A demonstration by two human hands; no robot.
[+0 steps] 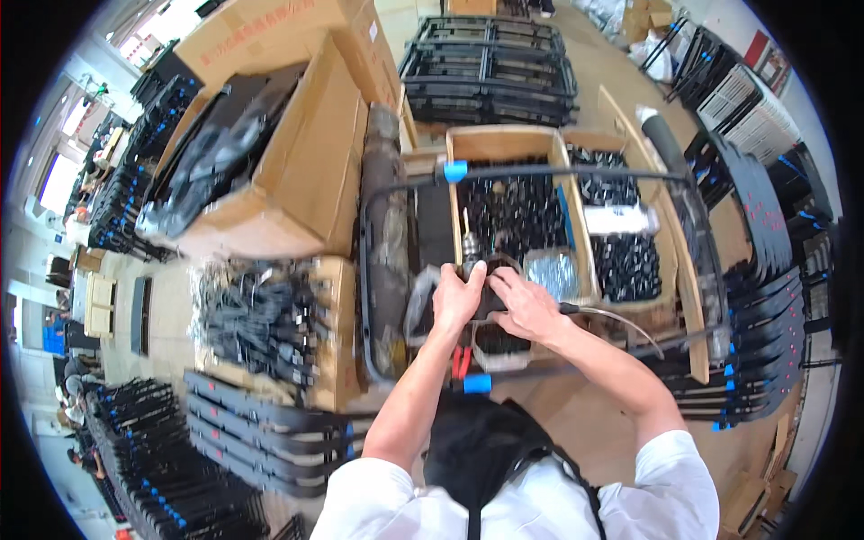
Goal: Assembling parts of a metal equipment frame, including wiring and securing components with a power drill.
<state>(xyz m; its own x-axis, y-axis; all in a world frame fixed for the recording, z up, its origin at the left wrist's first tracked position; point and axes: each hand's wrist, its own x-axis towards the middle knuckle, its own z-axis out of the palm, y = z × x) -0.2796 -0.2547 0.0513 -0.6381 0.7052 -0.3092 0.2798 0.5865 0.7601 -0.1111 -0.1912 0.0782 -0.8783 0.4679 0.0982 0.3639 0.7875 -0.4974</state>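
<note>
While both hands meet at the centre of the frame, the left hand (456, 297) is clamped around a small black part (490, 301) and the right hand (525, 306) presses curled fingers on it from the side. The part sits inside a black tube frame (540, 171) lying across the surface. Just above, a wooden box (504, 142) of black pieces crowds the hands. Cardboard cartons (315, 171) fill the upper left; stacked black frames (261, 432) lie at lower left.
</note>
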